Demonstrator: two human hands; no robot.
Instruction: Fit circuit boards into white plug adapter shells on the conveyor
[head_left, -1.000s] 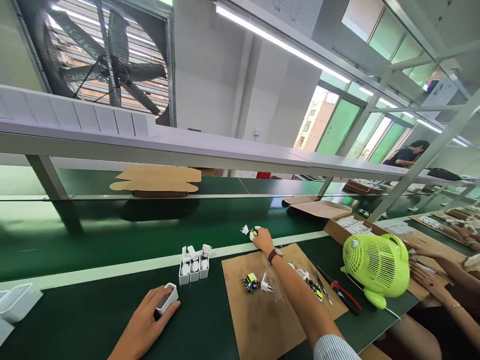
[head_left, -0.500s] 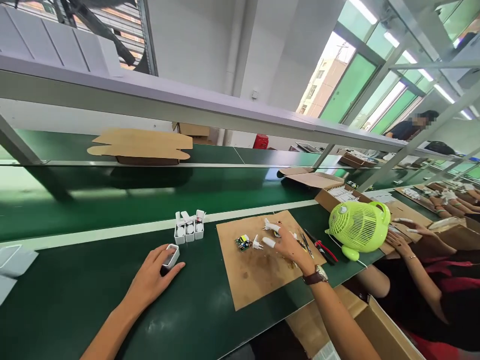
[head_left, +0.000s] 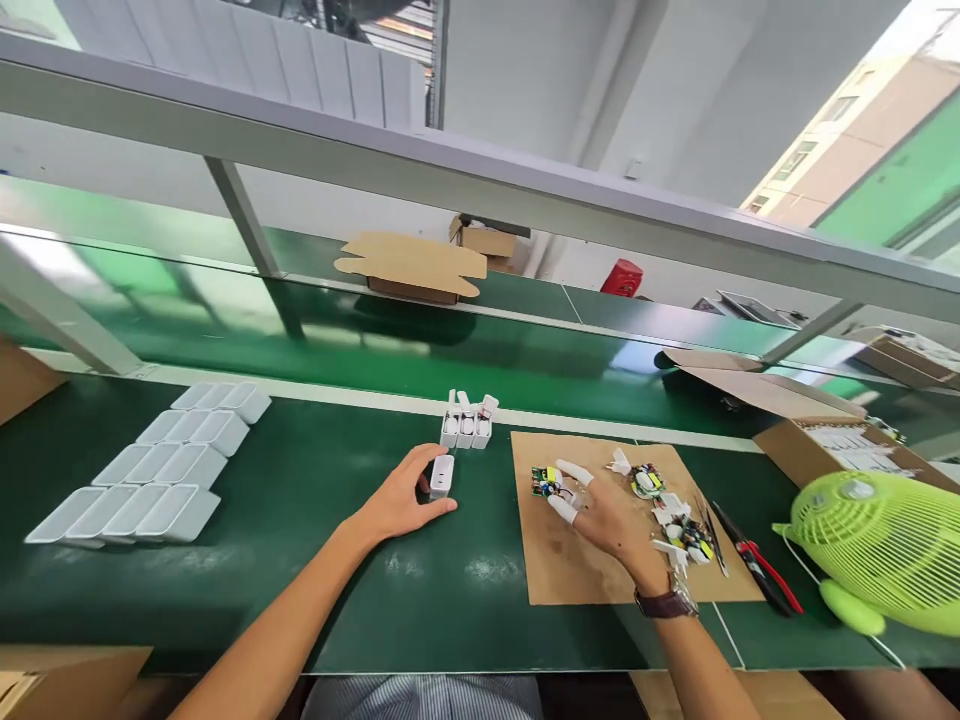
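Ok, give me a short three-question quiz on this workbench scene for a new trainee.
1. True or false: the lime-green plastic fan stands beside the flat brown cardboard sheet, on the dark green bench surface.
2. The left hand grips: A the fan; B a small white plastic charger shell; C the cardboard sheet.
3. What colour are the fingertip covers on the right hand?
Key: 1 true; 2 B; 3 white.

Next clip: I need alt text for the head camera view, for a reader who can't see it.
A person's left hand grips a small white case on a green table, while the right hand, fingertips capped in white, lies beside a circuit board on a cardboard sheet. White trays lie far left, a green fan far right.
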